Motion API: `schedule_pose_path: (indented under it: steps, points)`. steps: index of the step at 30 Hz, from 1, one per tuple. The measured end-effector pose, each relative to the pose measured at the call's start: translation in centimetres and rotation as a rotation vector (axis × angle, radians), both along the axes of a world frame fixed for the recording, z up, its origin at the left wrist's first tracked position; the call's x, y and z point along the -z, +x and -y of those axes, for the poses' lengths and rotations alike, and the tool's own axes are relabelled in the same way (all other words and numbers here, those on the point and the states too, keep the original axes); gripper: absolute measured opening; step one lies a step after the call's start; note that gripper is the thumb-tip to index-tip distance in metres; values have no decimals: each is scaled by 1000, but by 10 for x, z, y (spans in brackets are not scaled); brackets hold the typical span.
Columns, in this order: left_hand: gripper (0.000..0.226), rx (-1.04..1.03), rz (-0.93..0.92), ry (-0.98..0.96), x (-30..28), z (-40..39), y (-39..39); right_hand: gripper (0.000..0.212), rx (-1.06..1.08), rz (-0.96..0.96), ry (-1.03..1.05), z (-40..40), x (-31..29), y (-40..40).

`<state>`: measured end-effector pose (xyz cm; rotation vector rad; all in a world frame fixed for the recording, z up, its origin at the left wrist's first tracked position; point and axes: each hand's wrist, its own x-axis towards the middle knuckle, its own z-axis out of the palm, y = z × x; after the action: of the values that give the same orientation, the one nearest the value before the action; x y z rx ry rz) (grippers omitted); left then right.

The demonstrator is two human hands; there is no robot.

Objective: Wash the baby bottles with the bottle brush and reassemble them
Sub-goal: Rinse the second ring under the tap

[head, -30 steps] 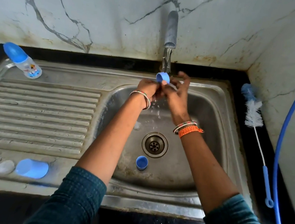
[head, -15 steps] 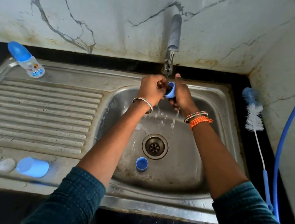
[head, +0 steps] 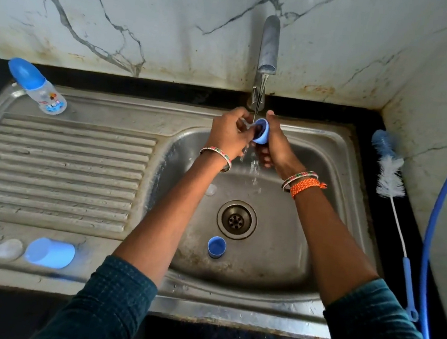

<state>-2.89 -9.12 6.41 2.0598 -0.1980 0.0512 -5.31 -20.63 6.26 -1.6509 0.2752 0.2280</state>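
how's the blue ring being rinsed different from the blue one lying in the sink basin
The held blue ring is up under the tap's stream, gripped by the right hand while the left hand works at its opening; the loose blue ring sits untouched on the sink floor near the drain. The held one is tipped sideways; the loose one's opening faces up. Both are small, round and blue.

right hand (head: 275,144) grips blue ring (head: 261,132) under tap (head: 268,46) stream | left hand (head: 230,134) fingers inside ring | blue cap (head: 216,247) below grip, beside drain (head: 236,220) | bottle brush (head: 392,171) right of grip
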Motion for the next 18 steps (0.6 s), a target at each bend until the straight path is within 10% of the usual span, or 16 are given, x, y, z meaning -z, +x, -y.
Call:
schedule_pose_path:
  steps: [3,9,18]
  points:
    - [11,-23,78,67,0,3,-1,74,-53,6,-71,-1,-5,1]
    - [41,-164,-97,116,5,-2,2,13,16,125,389,4,13,-2]
    - [19,-55,66,198,-1,3,0,65,62,-48,88,-11,10,1]
